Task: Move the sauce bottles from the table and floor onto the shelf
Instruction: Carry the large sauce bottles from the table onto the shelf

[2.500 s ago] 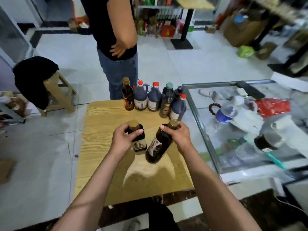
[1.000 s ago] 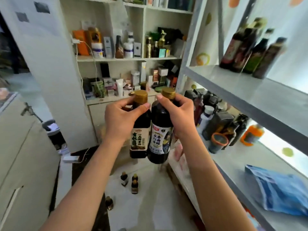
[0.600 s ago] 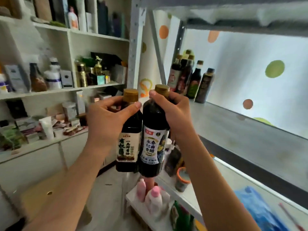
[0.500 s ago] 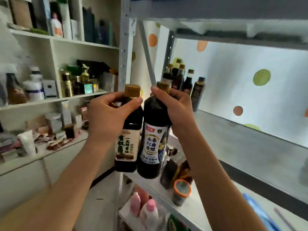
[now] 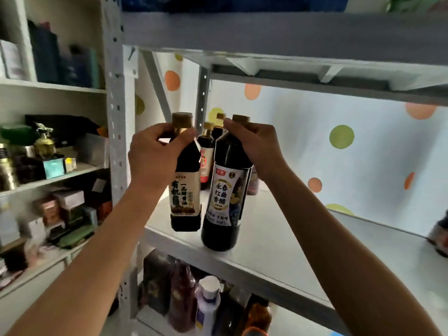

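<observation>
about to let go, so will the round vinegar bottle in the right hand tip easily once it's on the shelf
Probably somewhat tippy: the vinegar bottle is tall and narrow, and the right hand grips only its neck. It looks full of dark liquid, so likely heavy and steadier once flat. Its round body would roll along the shelf if knocked over.

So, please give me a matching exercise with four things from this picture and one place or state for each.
Things:
1. square bottle
2. round bottle
3. bottles at the back
4. dark jar

Places or states:
A. far right end of the shelf
B. held by the right hand
C. standing behind both hands
D. held by the left hand

Pairs: 1-D, 2-B, 3-C, 4-A
</observation>
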Motion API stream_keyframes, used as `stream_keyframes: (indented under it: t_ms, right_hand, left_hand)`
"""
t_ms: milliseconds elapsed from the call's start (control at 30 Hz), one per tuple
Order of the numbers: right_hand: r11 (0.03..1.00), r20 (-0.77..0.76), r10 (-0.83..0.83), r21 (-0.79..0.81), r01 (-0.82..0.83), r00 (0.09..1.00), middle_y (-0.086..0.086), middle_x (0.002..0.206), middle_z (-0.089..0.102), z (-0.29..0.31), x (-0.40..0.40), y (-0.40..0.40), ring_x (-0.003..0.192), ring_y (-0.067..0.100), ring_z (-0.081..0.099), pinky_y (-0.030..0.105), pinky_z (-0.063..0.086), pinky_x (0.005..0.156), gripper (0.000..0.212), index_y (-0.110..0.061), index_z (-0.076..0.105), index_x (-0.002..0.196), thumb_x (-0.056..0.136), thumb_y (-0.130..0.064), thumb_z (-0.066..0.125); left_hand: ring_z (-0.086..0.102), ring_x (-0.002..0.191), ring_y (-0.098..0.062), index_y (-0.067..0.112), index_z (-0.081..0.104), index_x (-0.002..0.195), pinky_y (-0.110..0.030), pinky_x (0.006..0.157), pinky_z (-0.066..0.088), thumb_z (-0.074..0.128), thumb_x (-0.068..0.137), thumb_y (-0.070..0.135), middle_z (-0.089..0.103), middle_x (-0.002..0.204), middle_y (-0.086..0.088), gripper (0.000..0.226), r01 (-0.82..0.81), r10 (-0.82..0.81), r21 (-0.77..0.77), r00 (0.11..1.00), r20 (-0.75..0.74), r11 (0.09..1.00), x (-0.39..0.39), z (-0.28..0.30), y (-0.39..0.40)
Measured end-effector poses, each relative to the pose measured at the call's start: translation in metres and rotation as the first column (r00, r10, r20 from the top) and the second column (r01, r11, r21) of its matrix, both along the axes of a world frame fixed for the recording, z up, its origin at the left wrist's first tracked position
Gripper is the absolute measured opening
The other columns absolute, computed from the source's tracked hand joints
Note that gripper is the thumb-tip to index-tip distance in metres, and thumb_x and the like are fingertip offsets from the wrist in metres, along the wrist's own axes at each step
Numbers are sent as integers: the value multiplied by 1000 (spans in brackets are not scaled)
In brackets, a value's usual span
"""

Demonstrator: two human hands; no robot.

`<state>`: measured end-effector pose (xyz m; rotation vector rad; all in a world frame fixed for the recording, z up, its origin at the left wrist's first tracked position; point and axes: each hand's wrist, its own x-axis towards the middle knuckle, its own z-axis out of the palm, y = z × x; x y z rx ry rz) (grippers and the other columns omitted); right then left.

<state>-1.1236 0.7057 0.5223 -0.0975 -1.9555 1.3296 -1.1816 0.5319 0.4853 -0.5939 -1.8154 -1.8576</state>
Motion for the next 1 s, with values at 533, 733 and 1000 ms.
stream_keyframes:
  t_ms: [533, 733, 1000]
  right_hand:
    - [993, 48, -111, 33, 109, 993, 9, 79, 75, -14, -117, 134, 79, 29, 73, 50, 59, 82, 41, -10, 75, 78, 77, -51, 74]
    - [995, 59, -94, 48, 91, 994, 2, 74, 72, -13, -148, 139, 78, 24, 73, 44, 59, 80, 27, -18, 70, 73, 86, -41, 73]
    - [993, 64, -110, 42, 107, 992, -3, 88, 76, -16, -165, 142, 82, 17, 74, 45, 61, 82, 39, -18, 77, 100, 81, -51, 72]
  left_hand:
    - [66, 87, -16, 20, 67, 108, -43, 80, 55, 55, 89, 56, 72, 95, 2, 42, -170, 162, -186, 985, -58, 968, -141, -33, 92]
    - [65, 87, -14, 17, 66, 111, -32, 74, 52, 53, 93, 51, 71, 96, 2, 41, -190, 175, -255, 981, -81, 948, -165, -34, 103]
    - [64, 96, -18, 16, 61, 118, -38, 84, 53, 49, 97, 47, 69, 104, -2, 40, -62, 35, -338, 996, -84, 939, -191, -35, 114]
